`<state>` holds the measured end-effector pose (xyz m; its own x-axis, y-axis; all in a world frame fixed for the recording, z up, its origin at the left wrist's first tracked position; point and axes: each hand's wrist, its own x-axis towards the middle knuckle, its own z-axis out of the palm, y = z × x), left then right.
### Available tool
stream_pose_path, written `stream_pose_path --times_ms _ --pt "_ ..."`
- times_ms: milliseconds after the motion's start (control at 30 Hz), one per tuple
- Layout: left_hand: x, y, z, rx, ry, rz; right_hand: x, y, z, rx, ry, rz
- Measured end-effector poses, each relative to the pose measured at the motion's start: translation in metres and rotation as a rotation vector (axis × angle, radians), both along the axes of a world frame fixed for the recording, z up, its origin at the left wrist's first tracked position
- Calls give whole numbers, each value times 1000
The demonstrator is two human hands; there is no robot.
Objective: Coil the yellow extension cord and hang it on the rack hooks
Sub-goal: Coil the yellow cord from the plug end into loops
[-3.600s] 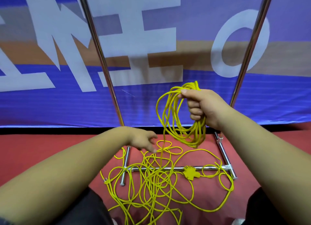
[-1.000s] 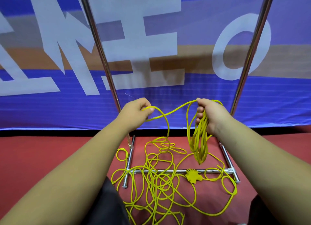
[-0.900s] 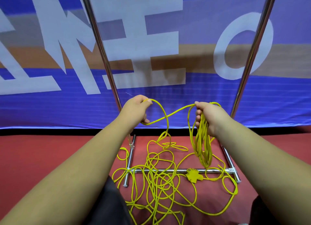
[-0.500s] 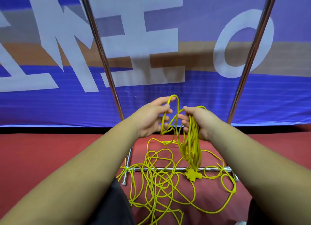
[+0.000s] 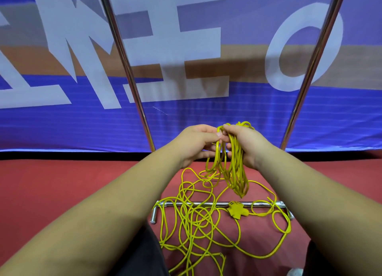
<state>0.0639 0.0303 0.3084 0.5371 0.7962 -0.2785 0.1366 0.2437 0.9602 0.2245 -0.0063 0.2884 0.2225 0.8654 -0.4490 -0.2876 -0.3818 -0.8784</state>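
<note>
The yellow extension cord (image 5: 194, 220) lies mostly in a loose tangle on the red floor, draped over the rack's base. Its yellow multi-socket end (image 5: 237, 210) rests against the base crossbar (image 5: 208, 204). My right hand (image 5: 247, 142) grips a bundle of hanging cord loops (image 5: 235, 172) at chest height. My left hand (image 5: 196, 141) is right beside it, pinching a strand at the top of the same bundle. The rack's two chrome uprights (image 5: 126, 69) (image 5: 314, 62) rise behind my hands. No hooks are in view.
A blue banner (image 5: 62, 120) with large white letters hangs just behind the rack. The red floor (image 5: 62, 184) spreads to the left and right. My dark trouser legs (image 5: 142, 255) show at the bottom edge.
My left hand lifted a strand from the floor tangle, then swung right and brought a fresh loop against the bundle in my right hand. The two hands now meet.
</note>
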Motion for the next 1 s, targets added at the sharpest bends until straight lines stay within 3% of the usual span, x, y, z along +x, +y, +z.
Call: stream_pose_path --times_ms 100,200,400,567,667,767,867,1000 --pt "-3 6 2 -7 8 29 3 2 -3 12 -46 -10" --pt "-7 12 4 106 94 59 5 5 -8 35 -89 -60" --pt "-29 26 11 812 522 -123 15 11 -14 32 -138 -108" --pt "-34 40 6 1190 790 -37 21 12 -13 89 -165 -74" --pt "-36 45 0 1103 970 -79 20 15 -7 156 -90 -36" --pt "-39 50 -7 951 945 -81 19 16 -2 212 10 -61" --pt "-38 49 -3 884 708 -73 15 13 1 244 15 -12" --pt "-33 40 4 563 251 -24 7 6 -11 197 -68 134"
